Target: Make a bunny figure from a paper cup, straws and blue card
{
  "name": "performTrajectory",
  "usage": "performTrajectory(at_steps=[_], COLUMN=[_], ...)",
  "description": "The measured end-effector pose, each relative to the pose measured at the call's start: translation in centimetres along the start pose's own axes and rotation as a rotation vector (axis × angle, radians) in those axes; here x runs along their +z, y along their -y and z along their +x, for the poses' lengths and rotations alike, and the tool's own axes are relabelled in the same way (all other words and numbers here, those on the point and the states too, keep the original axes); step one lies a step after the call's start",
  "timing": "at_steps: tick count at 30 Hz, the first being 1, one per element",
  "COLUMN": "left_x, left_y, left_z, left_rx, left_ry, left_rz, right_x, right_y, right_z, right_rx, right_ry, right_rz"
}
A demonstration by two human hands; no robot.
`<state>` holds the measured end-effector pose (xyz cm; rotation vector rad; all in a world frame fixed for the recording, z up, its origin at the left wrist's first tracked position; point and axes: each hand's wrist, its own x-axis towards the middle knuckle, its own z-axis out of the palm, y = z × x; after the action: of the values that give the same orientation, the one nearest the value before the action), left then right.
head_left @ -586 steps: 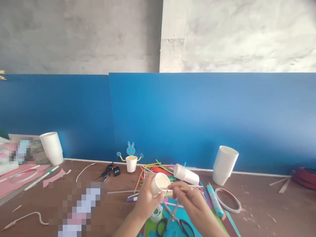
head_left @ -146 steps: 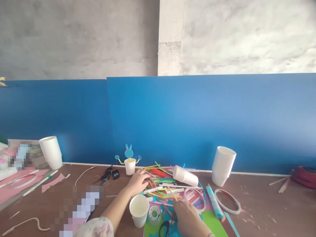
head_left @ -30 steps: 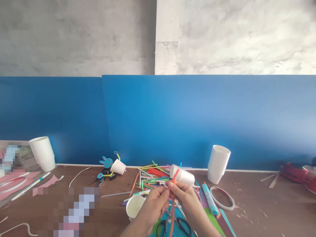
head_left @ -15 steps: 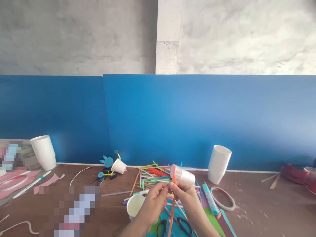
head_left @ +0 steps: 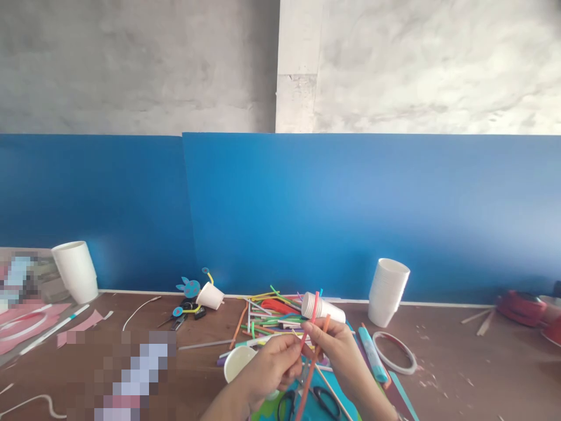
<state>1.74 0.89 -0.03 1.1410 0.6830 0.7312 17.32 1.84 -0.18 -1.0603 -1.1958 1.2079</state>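
My left hand pinches a red-pink straw whose upper end sticks up past the fingers. Close beside it, my right hand grips an orange straw that slants down toward the bottom edge. The two straws are near each other between my fingertips; whether they touch is hard to tell. Below the hands, black-handled scissors rest on blue sheets. A white cup stands by my left wrist, partly hidden. Behind the hands lie a tipped stack of paper cups and a pile of coloured straws.
Upright cup stacks stand at right and left. A tape roll lies beside a light-blue roll. A decorated cup lies tipped back left. Red items sit far right, before a blue partition.
My hands have moved slightly apart, my left hand lower and to the left. The red-pink and orange straws, which overlapped before, now show as separate pieces.
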Motion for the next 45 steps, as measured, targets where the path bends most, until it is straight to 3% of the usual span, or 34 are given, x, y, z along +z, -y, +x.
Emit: performTrajectory(at_steps=[6,12,15,22,26,29,35,45], left_x=[-0.3,-0.1,-0.1,-0.2,0.0,0.2,0.3,0.7], left_y=[0.9,0.3,0.1,0.0,0.0,0.3,1.2,0.9], left_z=[0.5,0.1,0.1,-0.1,-0.2,-0.1,0.8,0.6], left_rx=[0.024,0.040,0.018,0.005,-0.006,0.077,0.235,0.195], left_ry=[-0.076,0.003,-0.032,-0.057,0.005,0.018,-0.118,-0.245], left_rz=[0.019,0.038,0.048,0.076,0.107,0.134,0.163,0.158], right_x=[0.7,0.7,0.6,0.5,0.4,0.5,0.7,1.2], right_y=[0.1,-0.3,-0.5,-0.1,0.5,0.6,0.1,-0.4], right_z=[-0.2,0.0,0.0,0.0,-0.2,-0.3,-0.3,-0.5], right_rx=[-0.006,-0.039,-0.039,-0.005,0.010,0.015,0.025,-0.018], right_ry=[0.059,-0.005,-0.040,0.013,0.007,0.026,0.037,0.068], right_rz=[0.008,-0.047,-0.063,-0.087,-0.013,-0.010,-0.046,0.027])
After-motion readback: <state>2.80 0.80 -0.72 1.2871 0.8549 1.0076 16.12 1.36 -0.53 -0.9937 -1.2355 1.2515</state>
